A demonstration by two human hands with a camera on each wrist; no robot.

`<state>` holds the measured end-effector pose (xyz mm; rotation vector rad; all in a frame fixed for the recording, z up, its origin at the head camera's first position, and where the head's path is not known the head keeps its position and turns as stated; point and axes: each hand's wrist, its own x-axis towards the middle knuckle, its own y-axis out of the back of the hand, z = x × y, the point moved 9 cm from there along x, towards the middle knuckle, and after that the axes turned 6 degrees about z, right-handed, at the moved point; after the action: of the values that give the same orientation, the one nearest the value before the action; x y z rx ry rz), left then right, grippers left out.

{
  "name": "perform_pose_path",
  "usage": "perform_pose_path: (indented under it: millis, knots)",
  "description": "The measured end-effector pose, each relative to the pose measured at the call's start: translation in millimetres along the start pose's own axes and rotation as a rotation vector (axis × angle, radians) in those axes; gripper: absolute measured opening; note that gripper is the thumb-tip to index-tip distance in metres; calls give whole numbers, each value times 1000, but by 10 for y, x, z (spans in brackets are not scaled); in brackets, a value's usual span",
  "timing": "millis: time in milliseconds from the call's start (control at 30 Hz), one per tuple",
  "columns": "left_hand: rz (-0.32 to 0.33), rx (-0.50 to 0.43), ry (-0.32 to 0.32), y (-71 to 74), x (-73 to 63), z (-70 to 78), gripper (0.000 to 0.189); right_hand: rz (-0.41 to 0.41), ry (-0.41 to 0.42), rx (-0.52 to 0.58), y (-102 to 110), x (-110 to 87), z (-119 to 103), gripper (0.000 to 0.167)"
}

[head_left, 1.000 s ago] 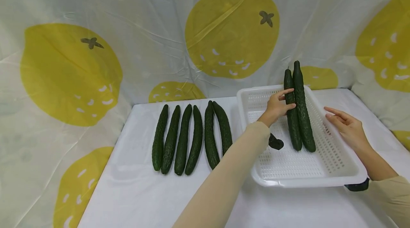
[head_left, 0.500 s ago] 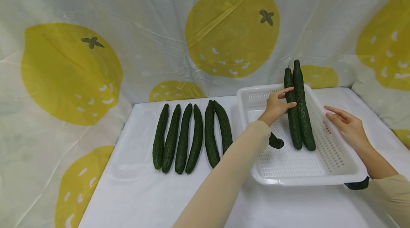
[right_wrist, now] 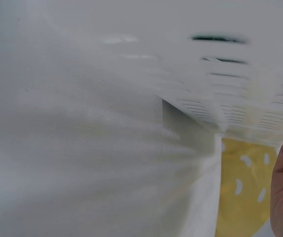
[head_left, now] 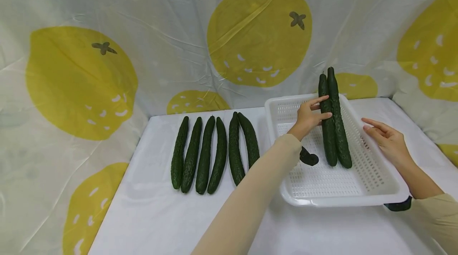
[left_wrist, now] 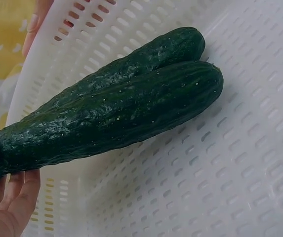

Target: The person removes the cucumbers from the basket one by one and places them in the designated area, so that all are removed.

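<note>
Left hand (head_left: 308, 118) reaches into the white perforated plastic tray (head_left: 372, 194), fingers & thumb straight, laid against the left one of the two long dark-green bumpy cucumbers (head_left: 334, 123); no curl round it. In left wrist view the fingers (left_wrist: 14, 200) sit under that cucumber's far end, thumb on top edge. The pair lies side by side, touching, far ends propped on the tray's far rim & sticking out past it, near ends resting on the tray floor.

Right hand (head_left: 388, 141) rests on the tray's right rim, fingers relaxed & stretched out, gripping nothing. Right wrist view: mostly blurred white, tray slots & a bit of the hand only.

Surface: white cloth-covered table (head_left: 161, 215), a bit shiny, lightly creased. Tray sits on the right half. Left of it, a row of six dark-green cucumbers (head_left: 214, 152) lies lengthwise near-to-far, close together, on the cloth.

Room: backdrop is a wrinkled white sheet printed w/ big yellow lemons (head_left: 259, 32), hung behind the table & round both sides.
</note>
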<state>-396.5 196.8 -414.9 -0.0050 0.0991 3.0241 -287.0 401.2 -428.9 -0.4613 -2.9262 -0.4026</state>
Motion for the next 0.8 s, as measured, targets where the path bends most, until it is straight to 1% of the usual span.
perform_pose_path:
  millis: [200,400,500,633,800]
  knots:
    - [-14,-35,5,-7,-27,38,52,3,-2,-3,2,5,1,32]
    - [-39,-118,13,-29,-48,85,51,-5,-14,2,-8,2,1,32]
    - [-48,-159,16,-38,-58,138,51,-4,1,-8,-1,10,-5,32]
    - [-54,-179,26,-35,-82,216,51,6,24,-36,12,17,2,32]
    - [-78,-218,42,-2,-126,324,50,13,26,-40,14,26,15,32]
